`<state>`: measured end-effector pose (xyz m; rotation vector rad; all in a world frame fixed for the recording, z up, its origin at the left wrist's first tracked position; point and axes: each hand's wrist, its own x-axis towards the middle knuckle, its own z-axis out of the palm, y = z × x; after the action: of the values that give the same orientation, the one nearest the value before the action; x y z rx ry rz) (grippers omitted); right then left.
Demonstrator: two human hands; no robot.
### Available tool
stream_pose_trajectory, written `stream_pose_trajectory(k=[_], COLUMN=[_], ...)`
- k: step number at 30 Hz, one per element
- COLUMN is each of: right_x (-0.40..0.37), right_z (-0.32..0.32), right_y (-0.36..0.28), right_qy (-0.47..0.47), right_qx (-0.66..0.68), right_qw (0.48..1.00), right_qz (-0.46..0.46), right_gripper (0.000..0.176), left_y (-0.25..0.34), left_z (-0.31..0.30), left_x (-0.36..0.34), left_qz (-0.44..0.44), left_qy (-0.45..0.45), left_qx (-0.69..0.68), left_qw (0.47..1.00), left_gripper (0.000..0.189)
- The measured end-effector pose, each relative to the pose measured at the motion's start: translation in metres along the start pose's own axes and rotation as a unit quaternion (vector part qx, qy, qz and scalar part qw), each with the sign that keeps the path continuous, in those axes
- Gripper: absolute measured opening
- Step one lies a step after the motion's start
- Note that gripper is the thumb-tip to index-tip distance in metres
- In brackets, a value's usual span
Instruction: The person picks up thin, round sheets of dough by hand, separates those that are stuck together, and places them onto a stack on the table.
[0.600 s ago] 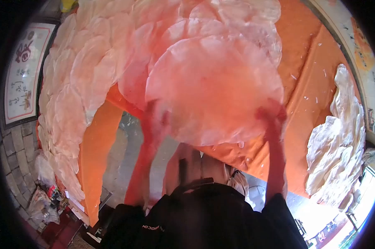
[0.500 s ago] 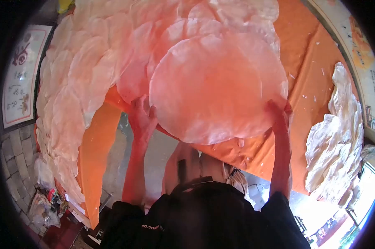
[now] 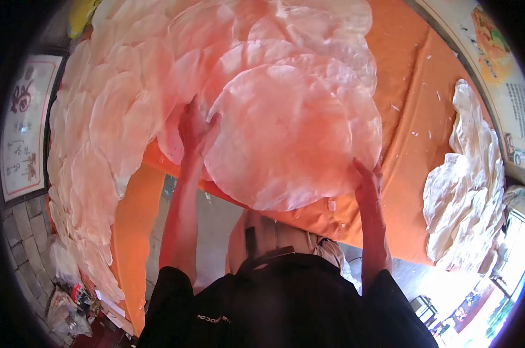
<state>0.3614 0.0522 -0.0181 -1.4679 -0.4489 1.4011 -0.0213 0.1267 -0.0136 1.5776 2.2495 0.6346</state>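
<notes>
A large, thin, round translucent sheet (image 3: 274,139) lies over overlapping similar sheets (image 3: 123,104) on the orange cloth (image 3: 401,191). At its left edge is my left hand (image 3: 195,129), thumb and fingers apart, its thumb near the rim; whether it pinches the sheet is unclear. My right hand (image 3: 368,181) has the lower right rim of the round sheet between its thumb and fingers.
A separate pile of pale, wrinkled sheets (image 3: 468,191) lies at the right. Framed panels stand at the left (image 3: 29,127) and upper right (image 3: 506,75). Plastic bags (image 3: 65,313) sit at the lower left. Small scraps dot the cloth.
The round sheet now lies flatter on the others, a little lower and to the left in view. My left hand has moved up along its left side; my right hand has shifted left and down.
</notes>
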Motion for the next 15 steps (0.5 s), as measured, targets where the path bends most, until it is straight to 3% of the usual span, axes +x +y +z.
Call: stream_pose_trajectory(k=[3, 5, 6, 9, 10, 12, 14, 15], right_x=[-0.006, -0.016, -0.017, -0.031, -0.021, -0.015, 0.010, 0.017], right_z=[-0.010, -0.016, -0.012, 0.021, 0.021, 0.026, 0.015, 0.014], right_y=[0.004, 0.028, 0.036, 0.018, 0.019, -0.018, -0.041, -0.072], right_qy=[-0.039, -0.016, -0.007, 0.018, -0.014, -0.061, -0.055, -0.053], right_qx=[0.176, 0.010, -0.073, -0.219, -0.193, -0.189, -0.128, -0.197], right_qw=[0.982, 0.999, 0.997, 0.975, 0.977, 0.977, 0.970, 0.950], right_qz=[0.060, 0.034, 0.018, -0.042, -0.095, -0.082, -0.200, -0.235], right_gripper=[0.045, 0.042, 0.040, 0.036, 0.037, 0.037, 0.032, 0.034], left_y=[-0.017, -0.054, -0.059, -0.062, -0.056, -0.035, -0.004, 0.003], left_z=[-0.001, 0.018, 0.022, 0.010, 0.006, -0.006, -0.024, -0.028], left_x=[0.030, 0.041, 0.041, 0.049, 0.047, 0.041, 0.029, 0.023], left_qz=[-0.075, -0.118, -0.131, -0.168, -0.155, -0.128, -0.109, -0.100], left_qy=[-0.036, -0.016, -0.048, -0.185, -0.180, -0.171, -0.150, -0.138], left_qx=[-0.067, -0.187, -0.307, -0.315, -0.309, -0.301, -0.422, -0.479], left_qw=[0.994, 0.975, 0.941, 0.916, 0.921, 0.929, 0.888, 0.861], left_gripper=[0.043, 0.040, 0.038, 0.030, 0.027, 0.023, 0.021, 0.020])
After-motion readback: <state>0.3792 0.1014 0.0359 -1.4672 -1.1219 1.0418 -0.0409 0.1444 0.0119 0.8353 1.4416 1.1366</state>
